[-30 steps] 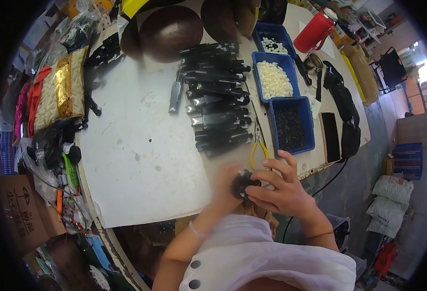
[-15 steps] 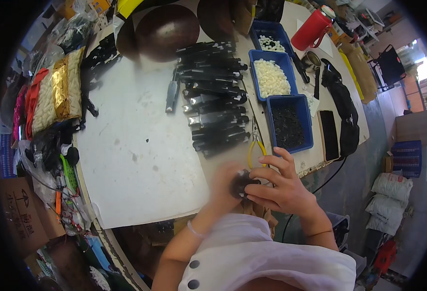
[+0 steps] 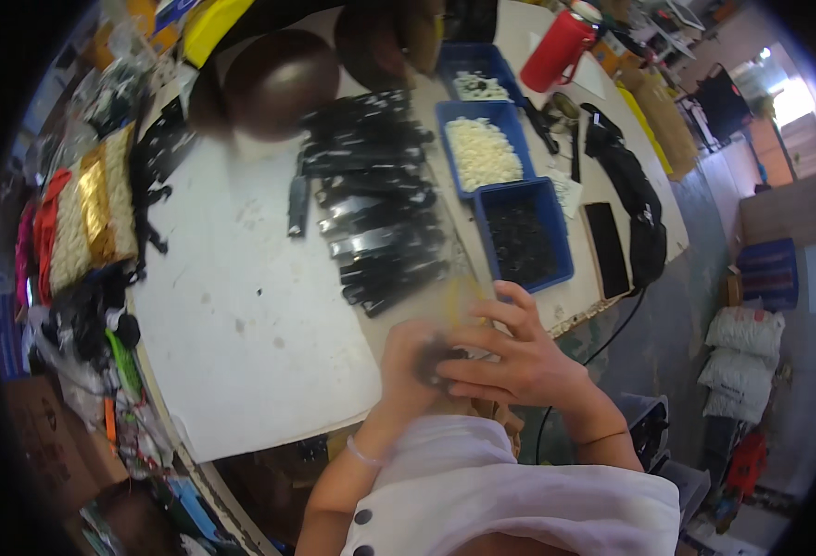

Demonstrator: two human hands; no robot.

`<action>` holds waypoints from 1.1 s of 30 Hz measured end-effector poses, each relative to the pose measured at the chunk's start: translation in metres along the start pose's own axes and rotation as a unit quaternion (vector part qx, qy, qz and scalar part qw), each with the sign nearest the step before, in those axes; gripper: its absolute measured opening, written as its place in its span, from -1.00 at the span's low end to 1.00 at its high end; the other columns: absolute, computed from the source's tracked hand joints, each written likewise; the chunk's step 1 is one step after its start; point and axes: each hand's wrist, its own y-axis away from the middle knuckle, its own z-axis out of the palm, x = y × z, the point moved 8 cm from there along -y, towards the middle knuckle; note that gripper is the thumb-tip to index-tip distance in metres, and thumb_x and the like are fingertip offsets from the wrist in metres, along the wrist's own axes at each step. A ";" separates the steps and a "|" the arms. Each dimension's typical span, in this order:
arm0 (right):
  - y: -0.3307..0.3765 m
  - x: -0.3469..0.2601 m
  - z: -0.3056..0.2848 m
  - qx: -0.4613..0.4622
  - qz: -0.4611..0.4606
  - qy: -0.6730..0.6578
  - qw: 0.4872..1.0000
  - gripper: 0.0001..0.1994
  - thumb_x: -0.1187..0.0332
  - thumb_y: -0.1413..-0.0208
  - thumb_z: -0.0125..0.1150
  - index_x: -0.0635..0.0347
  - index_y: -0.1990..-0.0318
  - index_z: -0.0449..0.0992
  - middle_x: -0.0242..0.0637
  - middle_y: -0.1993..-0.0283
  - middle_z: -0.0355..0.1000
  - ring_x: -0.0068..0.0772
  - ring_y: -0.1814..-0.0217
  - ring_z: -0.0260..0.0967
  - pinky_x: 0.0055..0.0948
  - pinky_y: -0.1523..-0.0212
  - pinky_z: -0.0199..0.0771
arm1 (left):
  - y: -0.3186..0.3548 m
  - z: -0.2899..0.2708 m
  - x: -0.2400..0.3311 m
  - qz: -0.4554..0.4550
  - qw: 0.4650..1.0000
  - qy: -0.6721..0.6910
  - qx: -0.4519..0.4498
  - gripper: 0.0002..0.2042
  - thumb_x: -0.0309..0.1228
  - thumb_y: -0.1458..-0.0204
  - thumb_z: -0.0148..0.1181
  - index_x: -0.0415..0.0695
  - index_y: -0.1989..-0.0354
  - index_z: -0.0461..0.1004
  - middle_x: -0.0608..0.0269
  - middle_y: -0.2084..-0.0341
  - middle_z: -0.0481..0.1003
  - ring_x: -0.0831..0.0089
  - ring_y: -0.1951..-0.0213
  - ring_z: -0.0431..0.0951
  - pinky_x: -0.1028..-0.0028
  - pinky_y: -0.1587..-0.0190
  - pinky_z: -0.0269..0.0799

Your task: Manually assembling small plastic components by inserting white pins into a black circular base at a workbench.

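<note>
One small, dark, blurred object (image 3: 433, 364), held between bare hands at the near edge of the beige desk (image 3: 602, 185): left hand (image 3: 406, 367), grip curled around it; right hand (image 3: 519, 363), grip pinching its side. Beyond: long black pieces (image 3: 375, 199), rowed; three blue rectangular bins (image 3: 526, 284).

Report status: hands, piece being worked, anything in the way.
Left hand holding dark piece; right hand touching it. Piece blurred, details unclear. Yellow-handled pliers just beyond the hands, not visibly blocking.
</note>
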 end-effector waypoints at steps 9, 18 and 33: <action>0.047 0.116 -0.052 0.083 0.233 0.215 0.945 -0.90 0.43 0.19 0.22 0.18 0.45 0.48 -0.35 0.30 0.31 -0.25 0.03 0.17 -0.22 -0.03 0.10 | 0.003 0.003 -0.003 0.012 1.000 -0.015 -0.016 -0.40 -0.38 0.28 0.37 -0.10 0.02 0.19 0.09 0.24 0.32 0.22 0.20 0.34 0.38 0.17 0.28; 0.037 0.126 -0.027 -0.048 0.191 0.219 0.956 -0.91 0.41 0.17 0.20 0.15 0.45 0.45 -0.36 0.31 0.26 -0.34 0.01 0.16 -0.17 -0.17 -0.01 | 0.004 0.003 -0.002 0.036 0.999 -0.008 -0.008 -0.33 -0.44 0.26 0.33 0.02 -0.09 0.11 0.09 0.22 0.31 0.22 0.21 0.34 0.36 0.19 0.30; 0.000 0.078 -0.037 -0.056 0.102 -0.058 0.992 -0.90 0.37 0.15 0.18 0.12 0.45 0.41 -0.34 0.32 0.28 -0.27 0.10 0.19 -0.24 -0.02 0.08 | -0.005 0.000 0.006 0.012 1.000 -0.011 0.023 -0.51 -0.54 0.50 0.35 -0.10 0.27 0.31 0.15 0.36 0.38 0.15 0.29 0.40 0.31 0.28 0.36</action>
